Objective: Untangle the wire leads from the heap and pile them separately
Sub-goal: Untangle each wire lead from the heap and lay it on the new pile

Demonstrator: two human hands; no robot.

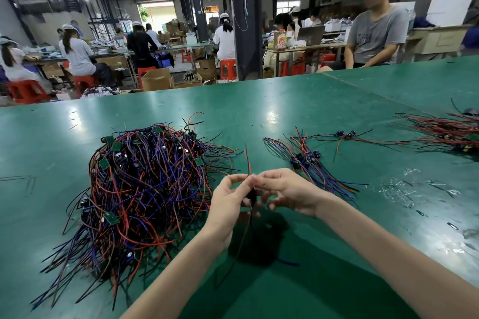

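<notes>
Bright overhead lamps, glare on green table (285, 101), wide-angle edge bending.

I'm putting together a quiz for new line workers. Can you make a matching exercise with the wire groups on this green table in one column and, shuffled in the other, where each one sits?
Things:
1. big tangled heap
2. single lead
3. small bundle
4. red-and-black pile

Places:
A. at the far right edge of the table
B. pinched between the left hand and the right hand
C. left of both hands
D. just beyond the right hand

Pairs: 1-C, 2-B, 3-D, 4-A
</notes>
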